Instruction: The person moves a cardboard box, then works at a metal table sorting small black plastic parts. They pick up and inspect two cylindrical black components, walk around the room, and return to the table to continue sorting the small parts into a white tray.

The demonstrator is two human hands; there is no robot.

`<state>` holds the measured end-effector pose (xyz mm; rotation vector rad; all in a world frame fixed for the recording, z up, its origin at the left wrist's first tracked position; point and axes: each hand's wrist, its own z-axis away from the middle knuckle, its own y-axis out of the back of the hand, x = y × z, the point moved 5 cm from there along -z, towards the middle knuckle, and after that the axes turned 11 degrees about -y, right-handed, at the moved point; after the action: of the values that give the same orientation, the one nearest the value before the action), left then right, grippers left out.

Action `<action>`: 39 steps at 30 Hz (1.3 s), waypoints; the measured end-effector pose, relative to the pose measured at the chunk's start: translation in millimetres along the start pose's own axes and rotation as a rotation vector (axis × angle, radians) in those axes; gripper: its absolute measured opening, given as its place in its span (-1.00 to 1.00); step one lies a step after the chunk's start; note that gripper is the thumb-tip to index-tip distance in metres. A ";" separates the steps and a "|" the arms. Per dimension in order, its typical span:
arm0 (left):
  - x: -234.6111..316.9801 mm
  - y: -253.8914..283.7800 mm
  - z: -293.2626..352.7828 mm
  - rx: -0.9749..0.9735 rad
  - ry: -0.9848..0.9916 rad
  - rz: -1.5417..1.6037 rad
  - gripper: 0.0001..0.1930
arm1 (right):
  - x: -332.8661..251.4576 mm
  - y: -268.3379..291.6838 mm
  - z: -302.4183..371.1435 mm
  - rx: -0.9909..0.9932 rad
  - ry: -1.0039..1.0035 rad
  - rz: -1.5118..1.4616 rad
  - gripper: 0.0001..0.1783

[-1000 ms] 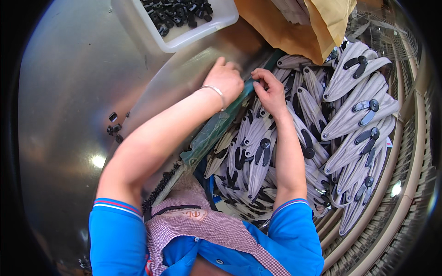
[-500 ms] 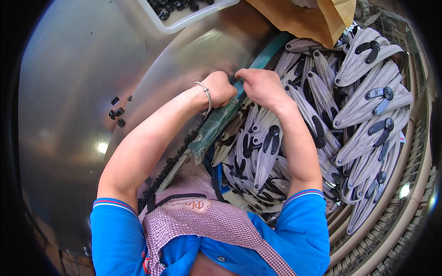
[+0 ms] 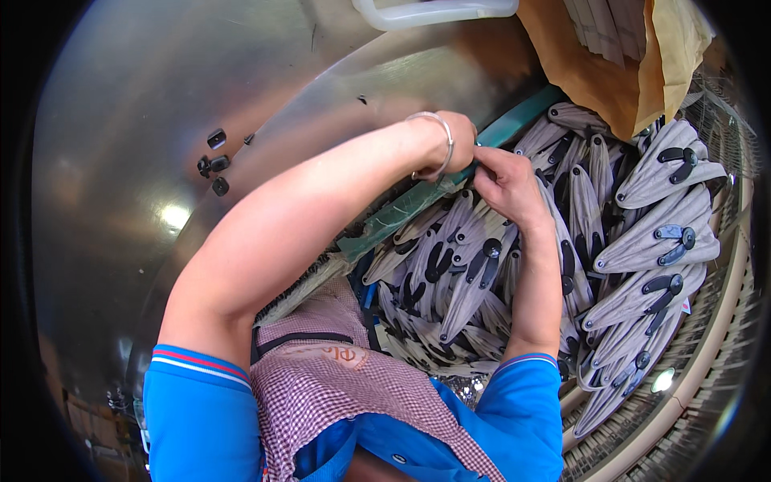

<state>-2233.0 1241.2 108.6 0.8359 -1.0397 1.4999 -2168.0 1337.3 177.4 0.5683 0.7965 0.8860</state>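
Note:
My left hand (image 3: 455, 143), with a metal bangle at its wrist, is closed above the green-taped table edge (image 3: 399, 213). Close beside it, fingertips almost meeting, my right hand (image 3: 511, 186) pinches with thumb and curled forefinger. A tiny shiny bit shows between the two hands, but its kind is too small to tell. Below and to the right of my hands lies a heap of folded grey fabric pieces (image 3: 660, 225), tapered to a point and fitted with black plastic tabs and round black buttons.
Several small black plastic parts (image 3: 217, 163) lie on the shiny metal table (image 3: 104, 177) at left. A white plastic tray (image 3: 438, 12) shows at the top edge. A brown paper bag (image 3: 594, 84) stands at upper right. The woven basket rim (image 3: 692, 365) curves along the right.
Both hands have shifted right along the green edge, and my left forearm reaches farther across. The view has shifted too: less of the white tray shows, more of the paper bag.

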 end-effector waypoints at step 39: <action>-42.0 -31.3 167.0 0.495 -0.152 -0.694 -0.52 | -76.2 -68.6 41.1 0.045 0.426 0.267 -0.79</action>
<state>-2199.2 1072.0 137.7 1.4962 -0.3890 1.0983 -2133.4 1232.5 180.0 0.5396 1.1439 1.2615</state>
